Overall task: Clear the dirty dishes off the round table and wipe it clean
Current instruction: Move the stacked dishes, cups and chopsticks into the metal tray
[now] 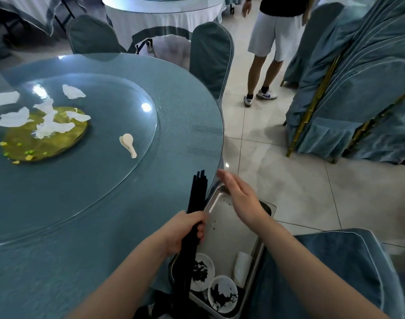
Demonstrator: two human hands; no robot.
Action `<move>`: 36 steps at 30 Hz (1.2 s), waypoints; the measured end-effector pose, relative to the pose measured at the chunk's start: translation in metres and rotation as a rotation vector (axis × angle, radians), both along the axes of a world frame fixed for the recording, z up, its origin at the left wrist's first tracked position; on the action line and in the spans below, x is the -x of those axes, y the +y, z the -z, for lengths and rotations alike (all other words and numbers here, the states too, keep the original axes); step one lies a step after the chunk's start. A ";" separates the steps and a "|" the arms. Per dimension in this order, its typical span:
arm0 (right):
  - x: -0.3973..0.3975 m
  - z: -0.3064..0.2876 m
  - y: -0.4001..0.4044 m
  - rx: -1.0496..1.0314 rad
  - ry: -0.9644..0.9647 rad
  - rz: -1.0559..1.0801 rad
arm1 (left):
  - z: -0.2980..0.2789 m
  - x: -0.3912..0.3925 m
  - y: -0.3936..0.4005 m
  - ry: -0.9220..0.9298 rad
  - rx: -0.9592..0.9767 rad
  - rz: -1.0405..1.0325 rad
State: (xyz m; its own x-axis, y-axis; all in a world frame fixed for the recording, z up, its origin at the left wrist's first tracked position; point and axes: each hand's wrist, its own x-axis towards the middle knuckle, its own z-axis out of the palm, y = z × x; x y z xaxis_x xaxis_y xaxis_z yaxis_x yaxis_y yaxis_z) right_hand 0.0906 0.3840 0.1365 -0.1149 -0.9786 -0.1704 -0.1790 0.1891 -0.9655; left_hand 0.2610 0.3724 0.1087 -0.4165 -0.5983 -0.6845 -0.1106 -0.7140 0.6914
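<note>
One bundle of black chopsticks (197,203), upright, tips away | left hand (185,231) grip clamped | right hand (238,199) flat, fingers apart.

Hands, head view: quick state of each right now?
Left hand: closed, gripping a bundle of black chopsticks.
Right hand: open, fingers straight, holding nothing, above the metal tray.

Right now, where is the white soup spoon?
The white soup spoon lies on the glass turntable, right of the yellow spill with torn tissues, beyond the black chopsticks.
</note>
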 end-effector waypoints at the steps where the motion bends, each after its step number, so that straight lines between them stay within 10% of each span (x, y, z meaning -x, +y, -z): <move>1: 0.000 -0.006 -0.006 0.024 0.053 -0.047 | 0.001 0.001 0.003 -0.006 -0.004 0.050; 20: 0.030 0.016 0.022 -0.024 0.253 -0.261 | 0.020 0.017 0.027 -0.257 0.178 0.388; 30: 0.040 0.022 0.038 -0.427 0.686 -0.843 | 0.033 0.040 0.021 -0.821 0.642 1.033; 36: 0.030 0.081 0.057 -0.383 1.138 -0.787 | 0.057 0.058 0.028 -0.888 0.778 1.206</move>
